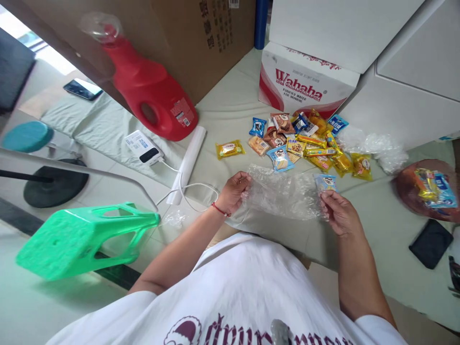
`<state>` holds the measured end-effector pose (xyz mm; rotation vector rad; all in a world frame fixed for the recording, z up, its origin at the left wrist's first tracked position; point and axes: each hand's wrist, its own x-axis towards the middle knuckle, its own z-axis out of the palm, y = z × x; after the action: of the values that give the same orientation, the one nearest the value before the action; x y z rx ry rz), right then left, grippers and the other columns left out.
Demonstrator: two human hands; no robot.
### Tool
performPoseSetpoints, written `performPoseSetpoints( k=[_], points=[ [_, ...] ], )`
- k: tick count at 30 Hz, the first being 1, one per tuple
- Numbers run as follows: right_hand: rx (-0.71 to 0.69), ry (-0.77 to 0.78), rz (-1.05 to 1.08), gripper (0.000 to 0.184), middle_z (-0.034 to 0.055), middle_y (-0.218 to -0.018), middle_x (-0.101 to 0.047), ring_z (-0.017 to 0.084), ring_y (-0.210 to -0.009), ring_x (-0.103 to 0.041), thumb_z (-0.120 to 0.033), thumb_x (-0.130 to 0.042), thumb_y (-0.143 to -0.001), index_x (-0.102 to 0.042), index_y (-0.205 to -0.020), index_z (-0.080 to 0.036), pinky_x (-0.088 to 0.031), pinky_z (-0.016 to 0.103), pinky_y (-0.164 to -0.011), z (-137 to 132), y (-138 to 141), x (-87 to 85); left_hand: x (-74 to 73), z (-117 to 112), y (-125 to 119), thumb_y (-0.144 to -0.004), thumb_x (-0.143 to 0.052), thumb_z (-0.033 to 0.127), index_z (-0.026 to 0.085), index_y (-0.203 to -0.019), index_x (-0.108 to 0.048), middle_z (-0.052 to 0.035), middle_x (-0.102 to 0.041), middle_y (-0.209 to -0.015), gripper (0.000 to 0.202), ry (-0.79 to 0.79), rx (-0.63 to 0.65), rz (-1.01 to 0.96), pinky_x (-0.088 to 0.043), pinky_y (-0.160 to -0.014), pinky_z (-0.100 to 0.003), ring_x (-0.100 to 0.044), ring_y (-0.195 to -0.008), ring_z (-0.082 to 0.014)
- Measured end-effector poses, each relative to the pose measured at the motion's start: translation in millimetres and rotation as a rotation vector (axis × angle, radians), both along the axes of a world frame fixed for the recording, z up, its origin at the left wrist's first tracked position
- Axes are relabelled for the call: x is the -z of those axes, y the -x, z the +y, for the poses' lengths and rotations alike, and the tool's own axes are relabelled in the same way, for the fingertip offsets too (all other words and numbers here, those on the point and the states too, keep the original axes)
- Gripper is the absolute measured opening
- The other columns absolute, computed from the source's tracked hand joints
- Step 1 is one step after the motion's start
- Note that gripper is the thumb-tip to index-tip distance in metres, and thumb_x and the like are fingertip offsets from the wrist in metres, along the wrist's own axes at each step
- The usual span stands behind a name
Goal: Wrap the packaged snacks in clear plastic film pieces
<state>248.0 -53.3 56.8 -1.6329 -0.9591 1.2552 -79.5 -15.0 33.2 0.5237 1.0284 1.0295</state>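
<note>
Plastic film [282,194] clamped in left grip [235,193] and right grip [339,212], snacks [282,158] beyond, Wahaha box [304,88] behind, red jug [160,91] leftward

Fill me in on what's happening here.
A person's left hand holds one end of a clear bag, spread out flat. At its other end, the right hand pinches a pale blue packet; whether that is inside the bag is hard to tell. Beyond the hands lies a pile of wrapped snacks, in front of a box. More packets sit in a bowl to the right.
</note>
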Motion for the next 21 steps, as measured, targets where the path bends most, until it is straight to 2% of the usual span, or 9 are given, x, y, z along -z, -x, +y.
performPoseSetpoints(
  k=[2, 5, 7, 9, 11, 13, 15, 18, 21],
  points=[
    [0.093, -0.066, -0.321, 0.047, 0.0016, -0.074, -0.061, 0.015, -0.058, -0.048, -0.064, -0.08, -0.072, -0.07, -0.088, -0.021, -0.045, 0.03, -0.055, -2.5, -6.4, 0.2, 1.9, 1.4, -0.8, -0.071, -0.088, 0.04, 0.021, -0.087, -0.055, 0.0111, -0.044, -0.058, 0.041, 0.022, -0.035, 0.037, -0.024, -0.04, -0.02, -0.031, -0.04, -0.0029],
    [0.134, -0.396, -0.812, 0.039, 0.0084, -0.096, -0.066, 0.021, -0.076, -0.057, -0.059, -0.067, -0.088, -0.071, -0.098, -0.021, -0.053, 0.042, -0.079, -12.5, 15.2, -2.3, 4.6, 0.0, -10.9, -0.071, -0.087, 0.039, 0.02, -0.086, -0.055, 0.0107, -0.046, -0.059, 0.04, 0.049, -0.058, 0.045, -0.026, -0.04, -0.02, -0.031, -0.041, -0.0026],
    [-0.114, -0.607, -0.923, 0.035, 0.0108, -0.108, -0.067, 0.026, -0.095, -0.061, -0.056, -0.066, -0.093, -0.072, -0.107, -0.025, -0.051, 0.048, -0.093, -20.5, 47.5, -1.5, 4.4, -1.8, -19.8, -0.072, -0.087, 0.039, 0.02, -0.087, -0.055, 0.0105, -0.047, -0.06, 0.04, 0.054, -0.063, 0.029, -0.027, -0.04, -0.019, -0.033, -0.041, -0.0029],
    [-0.445, -0.708, -0.937, 0.029, 0.0107, -0.116, -0.069, 0.03, -0.11, -0.06, -0.049, -0.071, -0.093, -0.073, -0.113, -0.029, -0.048, 0.05, -0.099, -25.0, 82.7, 3.2, 2.8, -3.5, -26.7, -0.073, -0.086, 0.041, 0.021, -0.087, -0.055, 0.0105, -0.047, -0.061, 0.04, 0.048, -0.064, 0.004, -0.031, -0.042, -0.019, -0.034, -0.043, -0.0034],
    [-0.62, -0.724, -0.901, 0.015, 0.0083, -0.114, -0.072, 0.03, -0.111, -0.059, -0.037, -0.068, -0.096, -0.074, -0.109, -0.031, -0.046, 0.051, -0.098, -24.5, 108.8, 8.8, 0.6, -4.8, -29.3, -0.073, -0.087, 0.043, 0.021, -0.088, -0.054, 0.0108, -0.046, -0.061, 0.042, 0.029, -0.065, -0.016, -0.033, -0.044, -0.019, -0.035, -0.044, -0.0034],
    [-0.629, -0.721, -0.766, 0.012, 0.0054, -0.102, -0.074, 0.027, -0.102, -0.061, -0.029, -0.062, -0.1, -0.074, -0.099, -0.03, -0.047, 0.049, -0.095, -21.0, 119.1, 9.9, -1.0, -5.8, -27.4, -0.073, -0.088, 0.045, 0.021, -0.088, -0.054, 0.0109, -0.046, -0.061, 0.044, 0.01, -0.052, -0.032, -0.032, -0.045, -0.019, -0.033, -0.044, -0.0026],
    [-0.56, -0.678, -0.527, 0.012, 0.0034, -0.093, -0.073, 0.024, -0.095, -0.063, -0.032, -0.062, -0.1, -0.072, -0.095, -0.029, -0.05, 0.046, -0.092, -16.9, 114.5, 3.6, -1.7, -7.0, -22.6, -0.072, -0.09, 0.047, 0.02, -0.087, -0.054, 0.0105, -0.046, -0.062, 0.047, -0.011, -0.028, -0.049, -0.03, -0.044, -0.018, -0.032, -0.043, -0.0015],
    [-0.36, -0.447, -0.12, 0.016, 0.0017, -0.089, -0.07, 0.019, -0.081, -0.064, -0.044, -0.066, -0.097, -0.068, -0.094, -0.027, -0.056, 0.037, -0.074, -10.0, 91.8, -15.6, -2.3, -9.3, -13.0, -0.068, -0.093, 0.051, 0.02, -0.085, -0.055, 0.0103, -0.046, -0.06, 0.052, -0.027, 0.043, -0.074, -0.03, -0.044, -0.017, -0.029, -0.042, -0.0006],
    [-0.181, -0.171, 0.056, 0.033, -0.0009, -0.078, -0.066, 0.013, -0.056, -0.055, -0.057, -0.072, -0.088, -0.062, -0.09, -0.026, -0.044, 0.026, -0.046, 4.7, 63.5, -31.7, -2.2, -10.7, 0.7, -0.063, -0.096, 0.052, 0.02, -0.084, -0.057, 0.0098, -0.046, -0.058, 0.055, 0.034, 0.228, -0.072, -0.028, -0.042, -0.017, -0.028, -0.041, -0.0008]
  ],
)
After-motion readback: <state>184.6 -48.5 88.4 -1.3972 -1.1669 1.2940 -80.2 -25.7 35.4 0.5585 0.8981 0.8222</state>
